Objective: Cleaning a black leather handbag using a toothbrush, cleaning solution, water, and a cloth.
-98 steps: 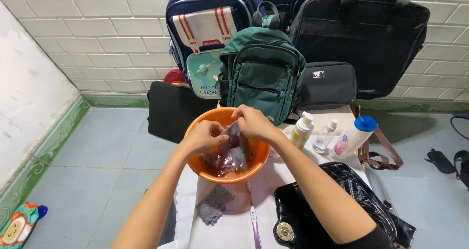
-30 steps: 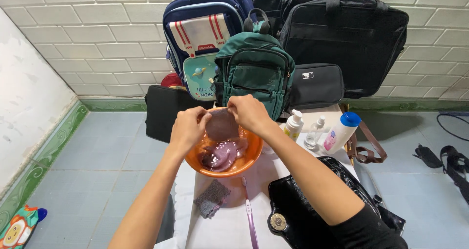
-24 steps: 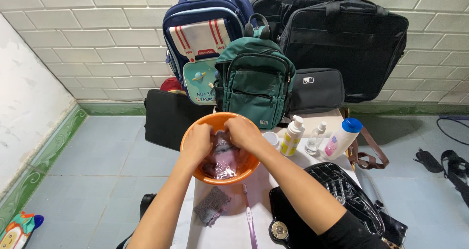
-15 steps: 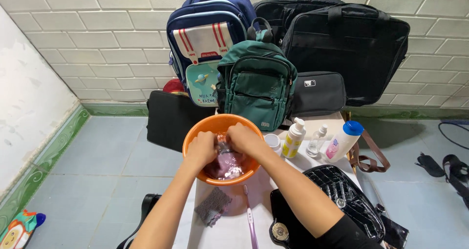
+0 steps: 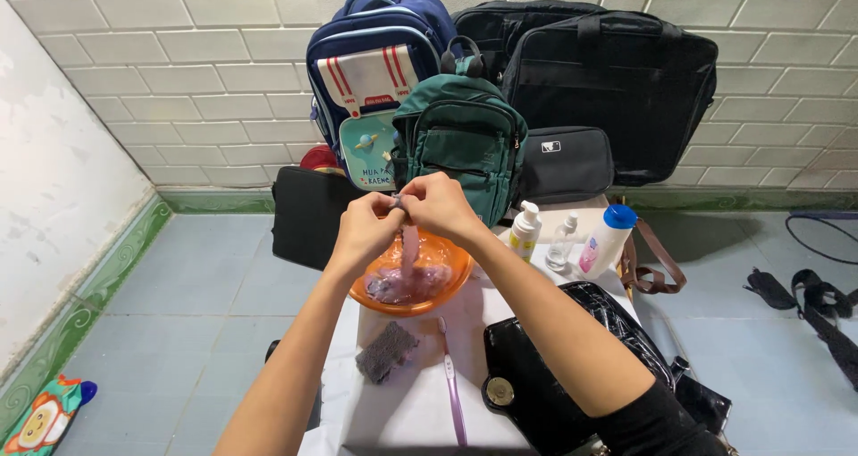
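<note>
Left hand [image 5: 362,232] & right hand [image 5: 440,204] pinch top edge of wet pink cloth [image 5: 409,246], dangling over orange basin [image 5: 413,282] on table [image 5: 407,402]; looks limp, slippery, best gripped at corners.

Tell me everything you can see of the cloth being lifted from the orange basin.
The cloth is thin, pinkish-purple and looks wet. Its top is pinched between the left hand and right hand. It hangs straight down in a narrow strip, its lower end bunched in the orange basin on the white table.
</note>
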